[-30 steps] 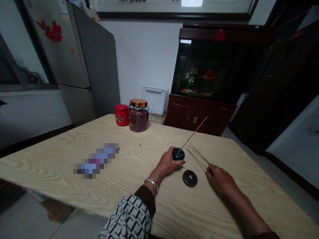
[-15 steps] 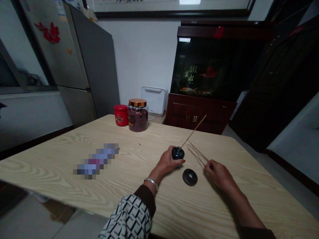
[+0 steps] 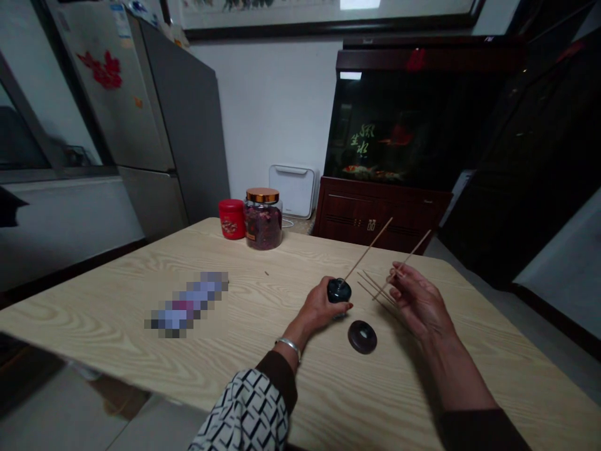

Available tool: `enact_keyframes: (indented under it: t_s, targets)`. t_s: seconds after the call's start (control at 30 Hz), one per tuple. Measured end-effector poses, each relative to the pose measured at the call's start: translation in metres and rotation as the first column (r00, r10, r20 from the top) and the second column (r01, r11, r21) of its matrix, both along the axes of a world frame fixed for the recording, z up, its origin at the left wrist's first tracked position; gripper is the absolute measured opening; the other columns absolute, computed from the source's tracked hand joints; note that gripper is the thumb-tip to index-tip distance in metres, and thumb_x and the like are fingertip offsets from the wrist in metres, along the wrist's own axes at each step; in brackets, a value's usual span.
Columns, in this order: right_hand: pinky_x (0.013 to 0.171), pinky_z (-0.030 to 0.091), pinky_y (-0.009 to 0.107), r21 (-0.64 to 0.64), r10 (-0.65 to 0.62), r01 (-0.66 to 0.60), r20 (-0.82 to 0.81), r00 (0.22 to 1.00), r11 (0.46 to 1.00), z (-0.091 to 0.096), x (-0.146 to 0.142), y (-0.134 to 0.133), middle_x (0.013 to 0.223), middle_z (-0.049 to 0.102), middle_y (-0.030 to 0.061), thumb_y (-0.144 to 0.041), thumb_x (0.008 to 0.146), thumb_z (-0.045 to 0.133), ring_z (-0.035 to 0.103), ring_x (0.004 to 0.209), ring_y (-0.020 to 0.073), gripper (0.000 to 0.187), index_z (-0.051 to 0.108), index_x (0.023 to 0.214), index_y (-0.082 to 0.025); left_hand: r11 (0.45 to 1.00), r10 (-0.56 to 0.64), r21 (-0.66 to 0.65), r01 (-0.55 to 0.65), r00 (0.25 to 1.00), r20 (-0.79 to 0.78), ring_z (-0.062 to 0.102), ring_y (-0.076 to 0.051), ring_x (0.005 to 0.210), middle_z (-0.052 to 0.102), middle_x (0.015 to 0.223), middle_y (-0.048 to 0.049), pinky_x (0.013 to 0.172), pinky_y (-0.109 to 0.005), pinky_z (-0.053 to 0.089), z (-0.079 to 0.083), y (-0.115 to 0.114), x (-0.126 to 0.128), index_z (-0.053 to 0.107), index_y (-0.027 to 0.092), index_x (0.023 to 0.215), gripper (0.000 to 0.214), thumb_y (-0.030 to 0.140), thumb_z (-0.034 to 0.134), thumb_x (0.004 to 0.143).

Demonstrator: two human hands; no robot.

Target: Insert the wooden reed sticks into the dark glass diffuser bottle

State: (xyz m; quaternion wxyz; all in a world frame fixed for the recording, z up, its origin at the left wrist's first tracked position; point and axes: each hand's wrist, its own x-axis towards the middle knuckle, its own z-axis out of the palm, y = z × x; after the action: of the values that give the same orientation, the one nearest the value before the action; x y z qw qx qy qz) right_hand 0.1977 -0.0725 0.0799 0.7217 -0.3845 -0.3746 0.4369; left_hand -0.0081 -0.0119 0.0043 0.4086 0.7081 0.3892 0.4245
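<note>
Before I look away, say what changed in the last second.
The right hand has risen and turned; one thin stick it holds now slants up and right, crossing the others. The left hand still grips the dark bottle with its single stick; the dark disc stays put.

The only camera here rides on the person's head, near the desk (image 3: 263,319), facing forward and down over the left hand (image 3: 318,305) and right hand (image 3: 419,302), toward the fish tank (image 3: 399,113) farther off.
</note>
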Motion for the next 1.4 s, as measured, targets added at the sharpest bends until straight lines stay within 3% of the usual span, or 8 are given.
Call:
enact_keyframes:
  t_s: [0.2, 0.47, 0.83, 0.97, 1.03, 1.17, 1.27, 1.4]
  targets:
    - [0.052, 0.044, 0.017, 0.165, -0.173, 0.138, 0.224, 0.959, 0.977, -0.002, -0.026, 0.033, 0.084, 0.068, 0.0023, -0.033, 0.075, 0.076, 0.067, 0.073, 0.013, 0.024, 0.066, 0.09, -0.018, 1.0, -0.01, 0.022, 0.01, 1.0, 0.004, 0.06, -0.02, 0.085, 0.066, 0.095, -0.0059, 0.074, -0.03, 0.046, 0.001, 0.002, 0.001, 0.056, 0.017, 0.112, 0.057, 0.036, 0.081, 0.065]
    - [0.058, 0.046, 0.023, 0.294, -0.339, 0.223, 0.445, 0.829, 0.93, 0.0, -0.045, 0.029, 0.085, 0.067, 0.0035, -0.036, 0.084, 0.066, 0.065, 0.073, 0.014, 0.022, 0.064, 0.097, -0.018, 1.0, -0.003, 0.002, 0.003, 1.0, 0.001, 0.06, -0.019, 0.083, 0.066, 0.093, -0.0049, 0.073, -0.029, 0.046, 0.001, 0.002, 0.003, 0.057, 0.016, 0.111, 0.057, 0.035, 0.082, 0.064]
    - [0.069, 0.048, 0.026, 0.185, -0.215, 0.111, 0.787, 0.579, 0.976, -0.02, -0.051, 0.029, 0.087, 0.069, 0.0035, -0.043, 0.091, 0.053, 0.065, 0.077, 0.0167, 0.026, 0.065, 0.093, -0.02, 1.0, -0.003, 0.026, 0.004, 1.0, -0.013, 0.06, -0.019, 0.085, 0.066, 0.094, -0.004, 0.076, -0.029, 0.046, -0.002, 0.004, 0.004, 0.055, 0.017, 0.112, 0.056, 0.035, 0.081, 0.065]
    - [0.067, 0.044, 0.026, 0.142, -0.265, 0.29, 0.854, 0.447, 0.946, -0.028, -0.011, 0.026, 0.082, 0.069, 0.0032, -0.042, 0.094, 0.045, 0.063, 0.072, 0.0157, 0.028, 0.063, 0.094, -0.021, 1.0, -0.016, 0.006, 0.016, 1.0, 0.026, 0.06, -0.019, 0.085, 0.066, 0.096, -0.0047, 0.077, -0.03, 0.047, -0.001, 0.002, 0.004, 0.055, 0.018, 0.113, 0.057, 0.034, 0.081, 0.065]
    - [0.067, 0.041, 0.026, 0.07, -0.199, 0.42, 0.942, 0.272, 0.905, -0.035, 0.016, 0.024, 0.081, 0.069, 0.0034, -0.037, 0.09, 0.049, 0.063, 0.074, 0.0165, 0.021, 0.064, 0.089, -0.022, 1.0, -0.028, -0.007, 0.029, 0.999, 0.038, 0.061, -0.019, 0.085, 0.066, 0.095, -0.0049, 0.077, -0.031, 0.048, 0.0, 0.001, 0.004, 0.055, 0.017, 0.112, 0.056, 0.033, 0.08, 0.065]
    - [0.062, 0.036, 0.026, -0.212, 0.227, 0.5, 0.973, 0.03, 0.84, -0.051, 0.053, 0.019, 0.079, 0.07, 0.0038, -0.034, 0.079, 0.06, 0.062, 0.074, 0.0178, 0.012, 0.064, 0.077, -0.023, 1.0, -0.028, -0.007, 0.028, 0.999, 0.043, 0.062, -0.02, 0.086, 0.066, 0.095, -0.0056, 0.078, -0.032, 0.049, -0.001, 0.002, 0.003, 0.056, 0.017, 0.112, 0.055, 0.033, 0.08, 0.066]
    - [0.061, 0.034, 0.027, -0.275, 0.35, 0.514, 0.935, -0.053, 0.812, -0.057, 0.057, 0.018, 0.086, 0.071, 0.0061, -0.031, 0.08, 0.058, 0.062, 0.079, 0.0188, 0.012, 0.065, 0.079, -0.022, 1.0, -0.025, 0.007, 0.025, 0.999, 0.039, 0.062, -0.02, 0.086, 0.067, 0.096, -0.0058, 0.079, -0.032, 0.049, -0.002, 0.003, 0.003, 0.056, 0.017, 0.113, 0.056, 0.033, 0.081, 0.065]
    - [0.062, 0.033, 0.028, -0.26, 0.351, 0.517, 0.933, -0.084, 0.815, -0.056, 0.05, 0.019, 0.094, 0.071, 0.0108, -0.027, 0.083, 0.052, 0.063, 0.085, 0.0211, 0.016, 0.066, 0.081, -0.02, 1.0, -0.023, 0.01, 0.023, 0.999, 0.035, 0.062, -0.02, 0.086, 0.067, 0.096, -0.0059, 0.078, -0.031, 0.05, -0.001, 0.002, 0.003, 0.057, 0.017, 0.113, 0.055, 0.033, 0.081, 0.066]
